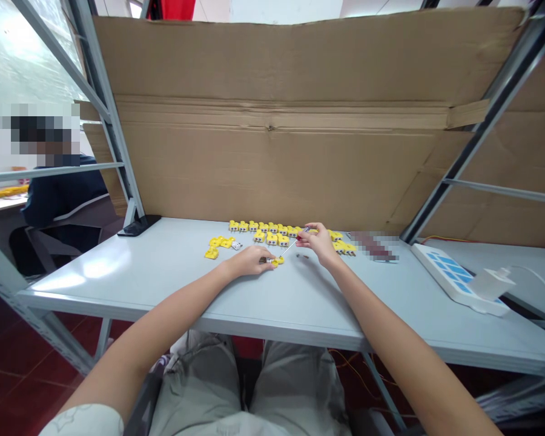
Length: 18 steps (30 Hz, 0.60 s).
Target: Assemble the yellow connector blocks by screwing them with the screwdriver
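Observation:
My left hand rests on the table with its fingertips closed on a small yellow-and-white plug piece. My right hand grips a screwdriver by its dark red handle, its thin shaft slanting down left to the yellow piece. Whether the tip sits in a screw is too small to tell. Behind both hands stand rows of small yellow plug housings with dark holes in their fronts. Left of my left hand lie several loose yellow pieces and a whitish part. Tiny metal bits lie near my right hand.
A cardboard wall closes the back of the white table. On the right lies a white power strip with a charger plugged in. Metal posts flank both sides. Another person sits beyond the left frame.

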Each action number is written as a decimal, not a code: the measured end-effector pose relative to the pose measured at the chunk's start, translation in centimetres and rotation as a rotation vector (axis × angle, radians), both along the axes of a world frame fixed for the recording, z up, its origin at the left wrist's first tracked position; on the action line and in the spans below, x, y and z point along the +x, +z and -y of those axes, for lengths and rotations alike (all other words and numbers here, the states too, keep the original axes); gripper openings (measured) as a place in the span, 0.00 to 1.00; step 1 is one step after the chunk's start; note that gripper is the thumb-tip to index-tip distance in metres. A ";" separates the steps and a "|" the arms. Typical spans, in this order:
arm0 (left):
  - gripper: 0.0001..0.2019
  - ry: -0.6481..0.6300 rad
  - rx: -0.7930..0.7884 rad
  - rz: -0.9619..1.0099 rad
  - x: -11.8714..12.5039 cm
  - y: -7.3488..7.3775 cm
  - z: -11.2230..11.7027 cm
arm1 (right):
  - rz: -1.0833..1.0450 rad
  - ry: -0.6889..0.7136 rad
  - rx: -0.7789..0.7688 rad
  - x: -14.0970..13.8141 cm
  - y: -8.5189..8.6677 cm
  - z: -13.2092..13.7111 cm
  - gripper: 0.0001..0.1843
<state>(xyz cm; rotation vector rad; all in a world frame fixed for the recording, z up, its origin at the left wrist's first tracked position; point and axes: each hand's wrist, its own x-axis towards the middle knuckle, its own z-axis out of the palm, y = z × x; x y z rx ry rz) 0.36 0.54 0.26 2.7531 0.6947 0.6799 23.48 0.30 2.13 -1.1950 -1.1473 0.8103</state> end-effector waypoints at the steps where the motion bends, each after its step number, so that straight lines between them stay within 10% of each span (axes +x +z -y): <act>1: 0.14 -0.003 0.001 -0.001 0.0 0.0 -0.1 | -0.007 -0.009 -0.014 -0.1 0.1 0.1 0.19; 18: 0.15 0.003 0.002 -0.010 0.0 0.0 -0.1 | -0.084 -0.024 -0.052 -1.0 1.2 1.0 0.18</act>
